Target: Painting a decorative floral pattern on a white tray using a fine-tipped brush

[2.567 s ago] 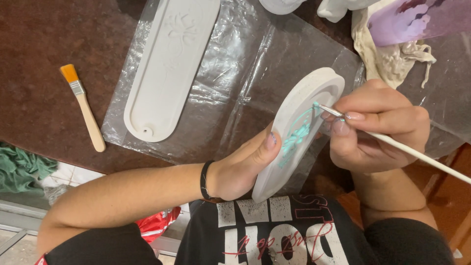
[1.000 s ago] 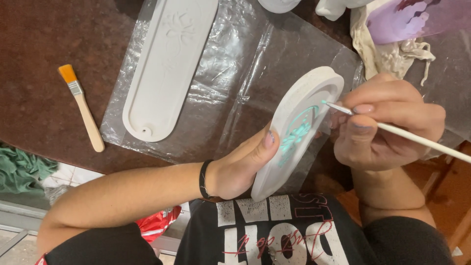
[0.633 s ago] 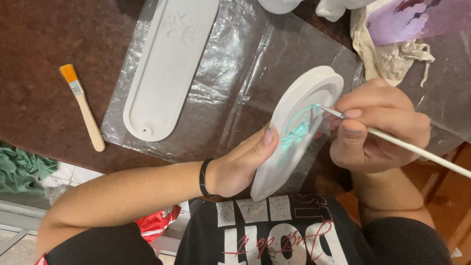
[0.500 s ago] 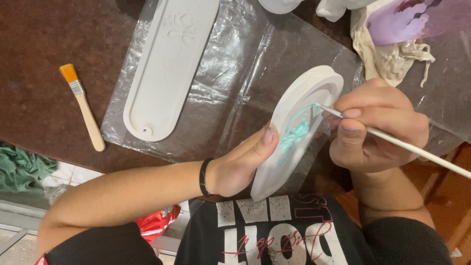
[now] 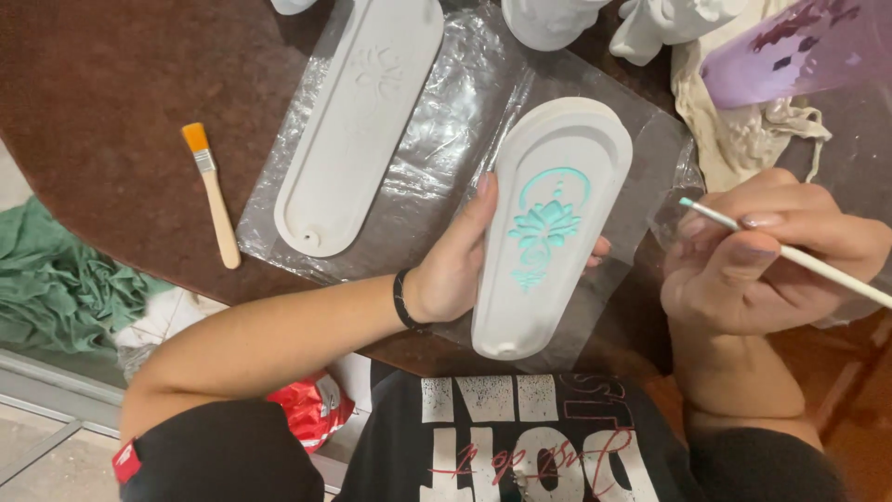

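My left hand (image 5: 455, 265) holds a long white oval plaster tray (image 5: 548, 288) from underneath, its face turned up toward me. A teal lotus design (image 5: 544, 223) is painted on its upper half. My right hand (image 5: 762, 270) grips a thin white paintbrush (image 5: 808, 263) with a teal tip, held off to the right of the tray and not touching it. A second, unpainted white oval tray (image 5: 358, 121) lies on the clear plastic sheet (image 5: 446, 139) to the left.
A small wooden brush with orange bristles (image 5: 214, 197) lies on the dark brown table (image 5: 102, 102). White plaster figures (image 5: 650, 23), a stained cloth (image 5: 734, 121) and a purple palette (image 5: 790, 46) sit at the top right. Green fabric (image 5: 56, 279) lies below the table edge at left.
The tray was tilted on edge with the brush tip on the design. Now it is turned flat, face up, and my right hand has drawn the brush away to the right.
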